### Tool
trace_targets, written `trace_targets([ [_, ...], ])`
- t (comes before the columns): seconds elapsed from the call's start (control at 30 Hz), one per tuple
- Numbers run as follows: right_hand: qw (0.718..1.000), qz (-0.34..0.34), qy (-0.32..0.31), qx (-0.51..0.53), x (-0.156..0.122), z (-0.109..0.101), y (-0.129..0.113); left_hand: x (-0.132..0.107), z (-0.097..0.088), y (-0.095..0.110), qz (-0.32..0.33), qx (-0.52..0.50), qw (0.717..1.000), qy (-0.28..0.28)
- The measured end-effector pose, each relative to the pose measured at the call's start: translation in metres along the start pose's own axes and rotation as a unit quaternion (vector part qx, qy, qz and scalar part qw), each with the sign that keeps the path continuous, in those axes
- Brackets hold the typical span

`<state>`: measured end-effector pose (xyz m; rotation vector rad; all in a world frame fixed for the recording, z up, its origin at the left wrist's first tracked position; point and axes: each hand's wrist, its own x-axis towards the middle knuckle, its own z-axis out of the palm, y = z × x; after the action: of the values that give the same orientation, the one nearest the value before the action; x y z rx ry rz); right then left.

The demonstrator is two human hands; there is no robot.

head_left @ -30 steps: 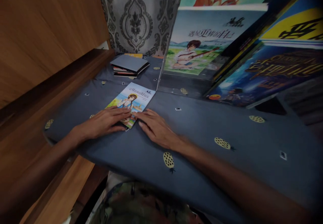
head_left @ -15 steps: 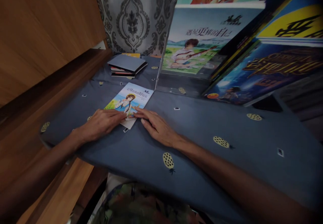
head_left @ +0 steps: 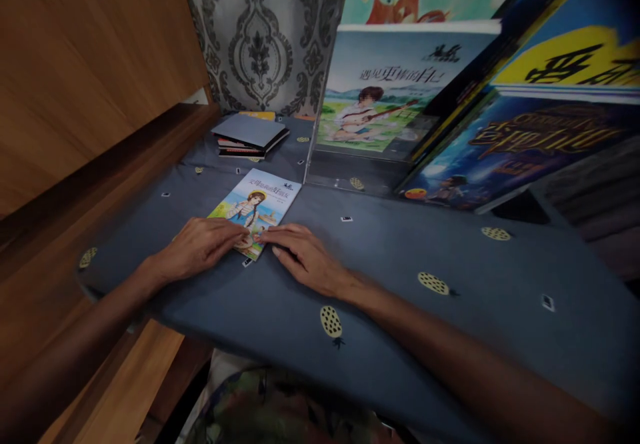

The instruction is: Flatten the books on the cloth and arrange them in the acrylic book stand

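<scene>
A thin paperback book [head_left: 260, 197] with an illustrated cover of a figure with braids lies face up on the cloth-covered table [head_left: 390, 357]. My left hand [head_left: 205, 247] rests along its lower left side, fingers stretched out and fingertips on the cover. From the other side, my right hand [head_left: 305, 254] reaches in with extended fingers, the tips touching the cover near its lower right edge. Neither hand is wrapped around the book. Fingertips of both hands nearly meet over the bottom of the cover and hide part of it.
Behind the book sits a small stack of books [head_left: 250, 131], a grey one on top. To the right, a clear display rack [head_left: 350, 174] holds several upright books, including a blue one [head_left: 525, 157]. A wooden panel [head_left: 95, 51] borders the left side.
My right fingers have drawn down toward the book's lower edge. A pale patch at its bottom corner has given way to printed cover. The camera view has shifted slightly.
</scene>
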<state>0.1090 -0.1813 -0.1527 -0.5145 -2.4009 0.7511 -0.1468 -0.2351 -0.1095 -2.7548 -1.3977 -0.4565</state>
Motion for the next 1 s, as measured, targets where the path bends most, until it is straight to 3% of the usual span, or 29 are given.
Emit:
trace_targets([
  [0.17,0.997,-0.033,-0.02,-0.062,0.0,0.0,-0.006,0.012,0.007,-0.014,-0.095,-0.004,0.995,-0.021],
  [0.33,0.995,-0.039,-0.019,-0.088,-0.001,0.0,-0.008,0.033,0.024,-0.041,-0.108,-0.029,0.986,-0.121],
  [0.43,0.995,-0.039,-0.018,-0.089,-0.001,0.001,-0.009,0.052,0.032,-0.056,-0.146,-0.039,0.978,-0.143],
  [0.6,0.994,-0.011,-0.03,-0.101,-0.002,-0.003,-0.016,0.073,0.047,-0.071,-0.189,-0.027,0.98,-0.059],
  [0.73,0.988,0.054,-0.037,-0.141,0.0,-0.006,-0.022,0.076,0.055,-0.064,-0.19,0.001,0.982,0.024],
  [0.9,0.98,0.109,-0.04,-0.163,0.003,-0.008,-0.025,0.077,0.049,-0.057,-0.243,0.011,0.966,0.087],
  [1.0,0.976,0.134,-0.034,-0.167,0.003,-0.009,-0.025,0.077,0.039,-0.065,-0.311,-0.085,0.941,0.105],
])
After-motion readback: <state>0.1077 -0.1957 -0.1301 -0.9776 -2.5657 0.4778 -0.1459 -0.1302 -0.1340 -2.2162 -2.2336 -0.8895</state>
